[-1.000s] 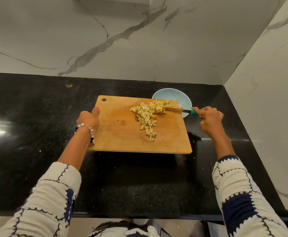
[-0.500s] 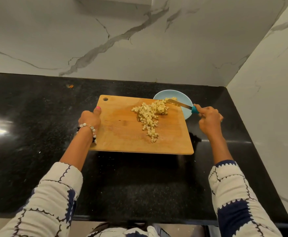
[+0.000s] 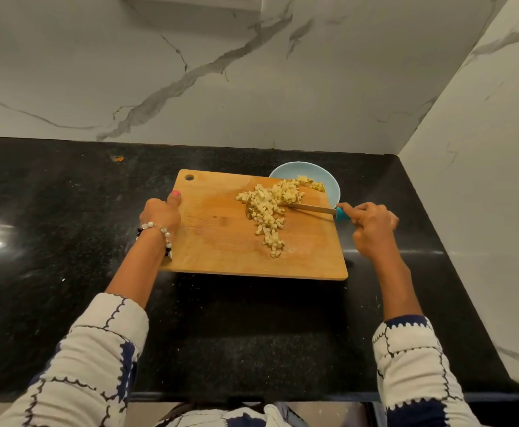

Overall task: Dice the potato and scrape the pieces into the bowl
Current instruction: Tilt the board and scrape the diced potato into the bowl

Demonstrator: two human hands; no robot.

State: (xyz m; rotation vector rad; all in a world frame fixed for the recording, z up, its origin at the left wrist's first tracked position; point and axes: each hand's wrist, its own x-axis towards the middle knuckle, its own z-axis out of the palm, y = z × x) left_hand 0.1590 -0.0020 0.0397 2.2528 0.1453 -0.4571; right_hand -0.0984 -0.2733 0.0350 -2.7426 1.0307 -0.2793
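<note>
Black stone counter carries a wooden board. The left hand grips the board's left edge, thumb on top, fingers curled under. Diced potato lies in a heap on the board's right half, a few pieces over the rim of the blue bowl behind the corner. The right hand, fingers curled, holds the knife, its blade in the heap.

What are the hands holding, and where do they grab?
The right hand grips the knife by its blue handle. The left hand holds the cutting board at its left edge.
</note>
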